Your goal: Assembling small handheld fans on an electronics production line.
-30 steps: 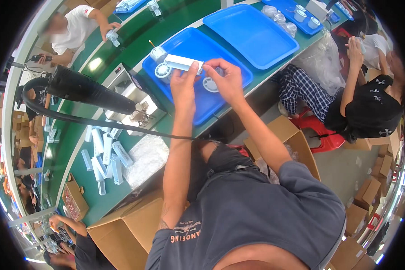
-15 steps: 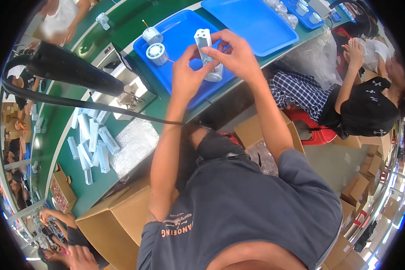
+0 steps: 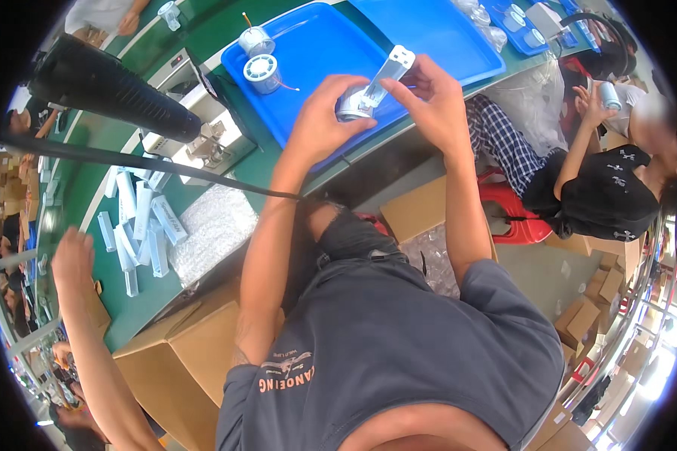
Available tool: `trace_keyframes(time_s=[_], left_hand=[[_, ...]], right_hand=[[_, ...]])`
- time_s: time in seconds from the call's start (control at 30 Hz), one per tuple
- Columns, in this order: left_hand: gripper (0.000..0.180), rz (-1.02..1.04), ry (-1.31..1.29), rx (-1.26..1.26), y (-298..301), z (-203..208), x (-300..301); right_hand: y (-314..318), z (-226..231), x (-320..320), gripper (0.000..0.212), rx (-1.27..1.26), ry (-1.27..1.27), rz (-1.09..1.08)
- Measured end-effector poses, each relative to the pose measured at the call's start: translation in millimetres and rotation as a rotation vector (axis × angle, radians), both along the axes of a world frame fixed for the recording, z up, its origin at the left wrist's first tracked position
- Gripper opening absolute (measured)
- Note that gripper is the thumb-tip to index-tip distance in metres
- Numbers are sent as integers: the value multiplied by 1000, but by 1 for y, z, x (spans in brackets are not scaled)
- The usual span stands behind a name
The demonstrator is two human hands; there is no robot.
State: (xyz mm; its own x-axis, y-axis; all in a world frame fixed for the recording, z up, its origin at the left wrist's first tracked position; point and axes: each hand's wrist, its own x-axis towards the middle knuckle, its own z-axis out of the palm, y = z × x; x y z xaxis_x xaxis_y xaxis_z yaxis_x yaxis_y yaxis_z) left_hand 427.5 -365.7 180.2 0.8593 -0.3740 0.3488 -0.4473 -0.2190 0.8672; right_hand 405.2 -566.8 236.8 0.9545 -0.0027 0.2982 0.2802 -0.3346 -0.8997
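Left hand (image 3: 322, 114): closed around a round white-and-grey cup (image 3: 353, 104), thumb along its near side, fingers curved over its far side; thumb and fingers parted by the breadth of the piece.

Right hand (image 3: 440, 105): closed in a narrower pinch on a pale rectangular tube (image 3: 388, 77), thumb against the near face, fingers behind. Tube tilted, upper end leaning to the right and showing a white end face with holes; lower end at the cup. Whether the two are joined or merely touching: cannot tell.

Position of both pieces: above the near right part of a blue tray (image 3: 320, 49).

On the tray, far left corner: two clear-sided round housings, side by side; one (image 3: 261, 71) with a white slotted top, the other (image 3: 256, 41) with a thin orange lead standing up.

Adjacent, right: second blue tray (image 3: 429, 34).

Left on the green worktable (image 3: 177, 267): heap of pale rectangular tubes (image 3: 139, 218), beside a sheet of clear plastic wrapping (image 3: 214, 229).
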Motion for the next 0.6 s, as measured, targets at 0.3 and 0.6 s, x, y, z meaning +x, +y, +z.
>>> trace_keyframes(time_s=[0.3,0.6], left_hand=[[64,41,65,18,1,6,-3],[69,32,34,-12,0,3,-1]], right_hand=[[6,-5,-2,32,-68,-52,15],[9,-7,-1,38,-195,-137,69]])
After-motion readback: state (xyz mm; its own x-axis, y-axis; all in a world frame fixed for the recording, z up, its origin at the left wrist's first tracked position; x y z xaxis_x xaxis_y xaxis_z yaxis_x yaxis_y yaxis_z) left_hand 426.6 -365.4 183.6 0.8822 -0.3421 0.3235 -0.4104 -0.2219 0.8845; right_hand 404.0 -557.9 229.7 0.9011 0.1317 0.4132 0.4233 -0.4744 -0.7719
